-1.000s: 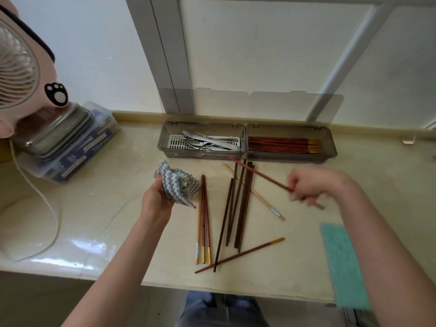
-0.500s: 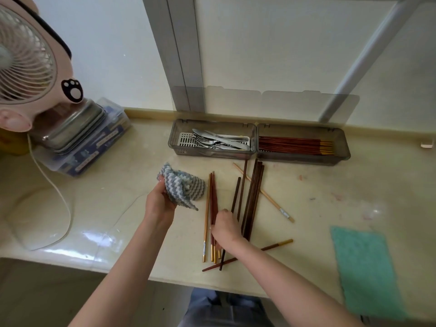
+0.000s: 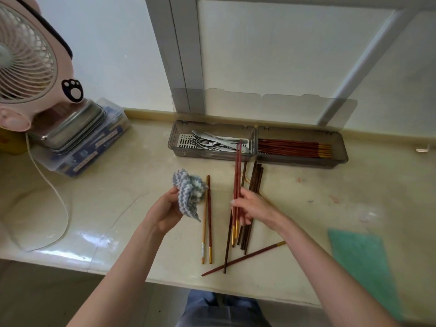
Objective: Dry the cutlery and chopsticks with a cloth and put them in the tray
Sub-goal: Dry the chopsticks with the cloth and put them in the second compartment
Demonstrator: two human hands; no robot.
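My left hand (image 3: pixel 165 210) grips a bunched grey-and-white striped cloth (image 3: pixel 188 193) above the counter. My right hand (image 3: pixel 251 207) holds a pair of red chopsticks with gold ends (image 3: pixel 237 175) lifted off the counter, tips pointing away toward the tray. Several loose chopsticks (image 3: pixel 253 182) lie on the counter under and around that hand, with two more (image 3: pixel 207 223) beside the cloth. The grey tray (image 3: pixel 256 159) at the back holds forks and knives (image 3: pixel 212 143) in its left compartment and red chopsticks (image 3: pixel 292 148) in its right.
A pink desk fan (image 3: pixel 28 67) stands at the far left over stacked metal tins and a plastic box (image 3: pixel 80 138), its white cord (image 3: pixel 59 204) looping over the counter. A green cloth (image 3: pixel 363 270) lies at the right front. The counter edge runs close below my arms.
My right hand came from the right, went down to the loose chopsticks near the front edge, and has now lifted a red pair off the counter. The left hand kept holding the cloth.
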